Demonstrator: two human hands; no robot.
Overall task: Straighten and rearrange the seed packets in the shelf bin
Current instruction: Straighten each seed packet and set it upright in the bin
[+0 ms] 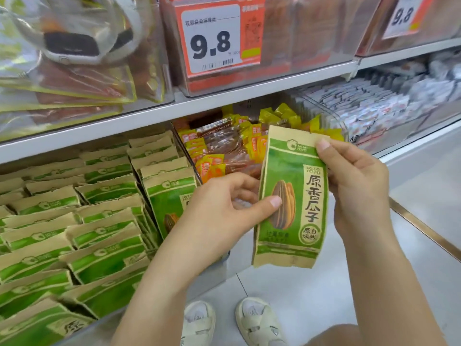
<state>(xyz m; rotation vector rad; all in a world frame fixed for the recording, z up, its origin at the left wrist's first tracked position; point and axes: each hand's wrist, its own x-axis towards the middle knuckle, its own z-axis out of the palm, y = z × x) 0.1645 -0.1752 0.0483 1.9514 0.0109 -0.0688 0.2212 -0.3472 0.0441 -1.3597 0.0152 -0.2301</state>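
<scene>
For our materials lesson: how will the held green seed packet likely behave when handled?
The seed packet probably feels light: the left hand and right hand pinch only its edges. Its papery, creased top suggests it bends somewhat. Flat, it is unlikely to roll.

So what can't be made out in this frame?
All in the head view:
- Held seed packet: its back faces away; the left hand and right hand cover its side edges.
- Shelf bin: left part cut off by the frame edge; lower packets hidden under those in front.
- Price tag: small print blurred.
- Top-left item behind clear plastic: glare, unidentifiable.
</scene>
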